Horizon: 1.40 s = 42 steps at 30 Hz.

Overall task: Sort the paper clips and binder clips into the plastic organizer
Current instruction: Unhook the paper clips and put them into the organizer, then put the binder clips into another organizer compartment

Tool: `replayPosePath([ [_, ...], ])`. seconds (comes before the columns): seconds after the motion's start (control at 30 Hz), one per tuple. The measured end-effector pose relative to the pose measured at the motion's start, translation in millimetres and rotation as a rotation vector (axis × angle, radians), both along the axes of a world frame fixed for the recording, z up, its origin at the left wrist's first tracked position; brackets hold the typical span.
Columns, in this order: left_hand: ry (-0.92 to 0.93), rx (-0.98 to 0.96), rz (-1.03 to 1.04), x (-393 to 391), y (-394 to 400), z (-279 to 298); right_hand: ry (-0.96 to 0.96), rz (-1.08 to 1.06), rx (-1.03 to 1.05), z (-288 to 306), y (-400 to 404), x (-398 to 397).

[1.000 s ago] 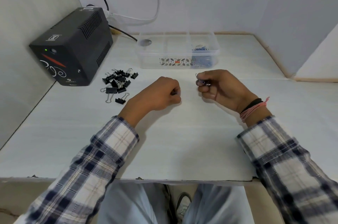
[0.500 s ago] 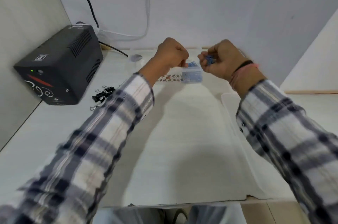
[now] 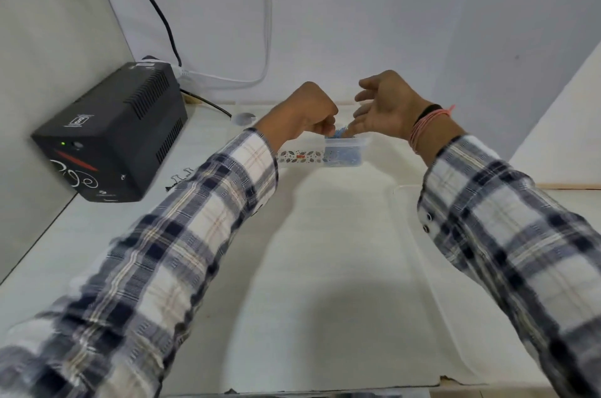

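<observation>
The clear plastic organizer stands at the back of the white table, and its right compartment holds a heap of blue paper clips. My left hand hovers over the organizer as a closed fist, fingertips down by the blue clips, and I see nothing in it. My right hand is over the right compartment with the palm turned inward and the fingers spread, holding nothing. A few blue clips show between the two hands at the rim. The black binder clips lie to the left, mostly hidden by my left sleeve.
A black power unit sits at the left, with black and white cables running up the wall behind it. A clear lid lies flat on the table under my right forearm. Walls close in the back and both sides.
Both hands went from the table's middle up to the organizer. The right hand, which was pinching blue clips, has opened over the right compartment. The left stays a fist.
</observation>
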<state>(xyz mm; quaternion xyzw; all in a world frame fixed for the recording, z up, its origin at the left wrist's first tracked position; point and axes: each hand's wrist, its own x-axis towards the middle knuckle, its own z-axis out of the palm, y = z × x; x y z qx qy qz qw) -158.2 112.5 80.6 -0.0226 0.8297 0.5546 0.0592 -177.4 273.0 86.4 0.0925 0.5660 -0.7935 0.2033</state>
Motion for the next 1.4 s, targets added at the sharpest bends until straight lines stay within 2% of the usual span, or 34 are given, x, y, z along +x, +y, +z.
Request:
replayPosePath([
  [0.23, 0.105, -0.098, 0.088, 19.7, -20.6, -11.2, 0.334, -0.122, 0.44, -19.9, 8.7, 18.3],
  [0.33, 0.234, -0.14, 0.173, 30.6, -33.5, -22.7, 0.514, -0.31, 0.66, -38.8, 16.5, 17.9],
  [0.4, 0.331, -0.156, 0.25, 42.7, -42.6, -29.5, 0.525, -0.387, 0.742, -51.4, 19.2, 17.3],
  [0.53, 0.419, -0.111, 0.389, 61.2, -64.9, -50.7, 0.384, -0.371, 0.665, -74.8, 17.1, 19.7],
  [0.73, 0.572, 0.016, 0.558, 87.4, -84.6, -77.5, 0.344, -0.397, 0.564, -94.8, 2.9, 29.4],
  [0.93, 0.201, 0.383, 0.537, 92.3, -89.2, -82.5, 0.35, -0.388, 0.542, -100.0, -3.3, 37.7],
  [1.17, 0.226, 0.474, 0.586, 98.1, -94.4, -91.4, 0.343, -0.368, 0.56, -93.9, 12.5, 56.1],
  [1.4, 0.272, 0.4, 0.608, 125.0, -94.4, -92.3, 0.347, -0.393, 0.605, -93.7, 22.4, 82.3],
])
